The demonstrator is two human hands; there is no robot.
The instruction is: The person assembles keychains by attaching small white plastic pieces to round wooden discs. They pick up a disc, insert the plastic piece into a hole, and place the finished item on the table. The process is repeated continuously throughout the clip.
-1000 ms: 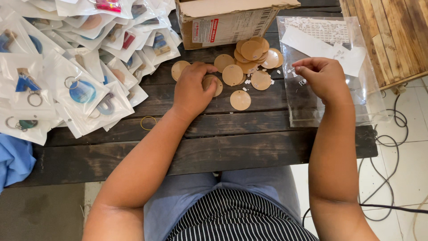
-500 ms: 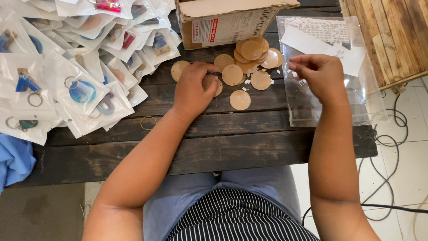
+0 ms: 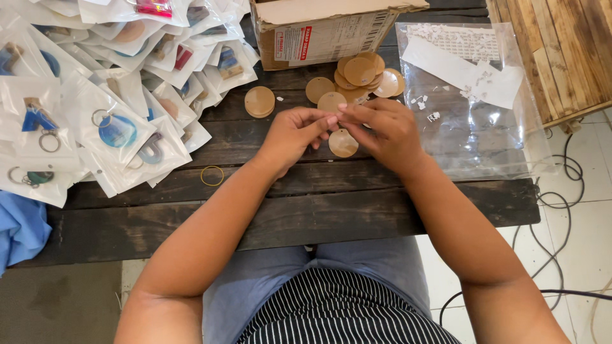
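both hands meet, fingertips pinched together over the dark wooden table (image 3: pixel 319 210)

left hand (image 3: pixel 294 135) and right hand (image 3: pixel 386 130) pinch something too small to tell, above a round tan disc (image 3: pixel 343 143).

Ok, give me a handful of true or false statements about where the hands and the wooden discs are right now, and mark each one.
1. The left hand and the right hand meet fingertip to fingertip above the dark wooden table. True.
2. A yellow rubber band lies on the table. True.
3. The round wooden discs sit inside the cardboard box. False: they lie on the table in front of it.
4. The bagged keyrings are piled by the right hand. False: they lie on the left side.
5. A clear plastic sheet lies to the right. True.
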